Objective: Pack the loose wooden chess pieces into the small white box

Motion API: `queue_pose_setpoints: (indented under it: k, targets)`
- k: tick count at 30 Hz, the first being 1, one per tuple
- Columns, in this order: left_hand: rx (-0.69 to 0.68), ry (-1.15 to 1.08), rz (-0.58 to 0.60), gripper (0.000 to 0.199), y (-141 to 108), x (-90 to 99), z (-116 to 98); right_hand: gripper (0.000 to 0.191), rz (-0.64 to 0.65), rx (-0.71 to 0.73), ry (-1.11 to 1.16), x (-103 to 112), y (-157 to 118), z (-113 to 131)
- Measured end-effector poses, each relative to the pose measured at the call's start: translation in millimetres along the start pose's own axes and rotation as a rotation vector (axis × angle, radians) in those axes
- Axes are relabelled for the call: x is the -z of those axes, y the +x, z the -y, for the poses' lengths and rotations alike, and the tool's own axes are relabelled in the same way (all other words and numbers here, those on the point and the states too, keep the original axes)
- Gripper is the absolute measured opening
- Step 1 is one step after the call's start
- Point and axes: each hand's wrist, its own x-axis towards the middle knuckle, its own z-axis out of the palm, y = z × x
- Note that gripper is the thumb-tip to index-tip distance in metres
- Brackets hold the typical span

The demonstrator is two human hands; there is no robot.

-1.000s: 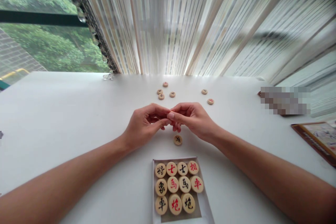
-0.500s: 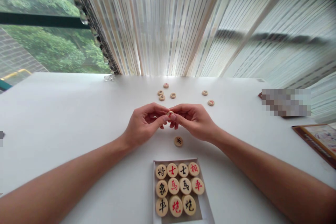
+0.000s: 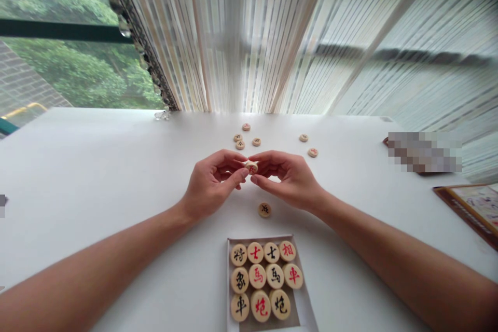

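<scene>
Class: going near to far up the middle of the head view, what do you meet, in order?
Open box, loose black-marked piece, red-marked piece in the left hand, farthest loose piece, striped curtain.

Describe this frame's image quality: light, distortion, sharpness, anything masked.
Head view: diffuse daylight through the string curtain, which looks stretched toward the top; head view: boxed xiangqi pieces read clearly, the held xiangqi piece less so, the far xiangqi pieces barely; head view: pixelation masks an item at right, and the top-right corner is dark.
</scene>
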Motion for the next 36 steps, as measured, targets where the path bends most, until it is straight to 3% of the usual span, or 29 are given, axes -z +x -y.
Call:
queue_pose_setpoints:
  k: [7, 16, 26, 36]
  targets:
    - [-0.004, 0.015, -0.006, 0.024, -0.1, -0.1, -1.0, 0.031, -0.079, 0.183, -0.127, 1.5, -0.5, 0.7]
    - [-0.011, 0.02, 0.002, 0.023, 0.3, 0.2, -1.5, 0.023, -0.072, 0.242, -0.209, 0.9, -0.6, -0.9]
    - [0.031, -0.025, 0.019, 0.032, 1.1, 0.3, -3.6, 0.034, -0.065, 0.036, 0.045, -0.1, 0.9, 3.2]
    - [0.023, 0.003, 0.018, 0.031, 1.7, 0.3, -4.5, 0.035, -0.092, -0.101, 0.125, -2.0, 2.4, 11.5]
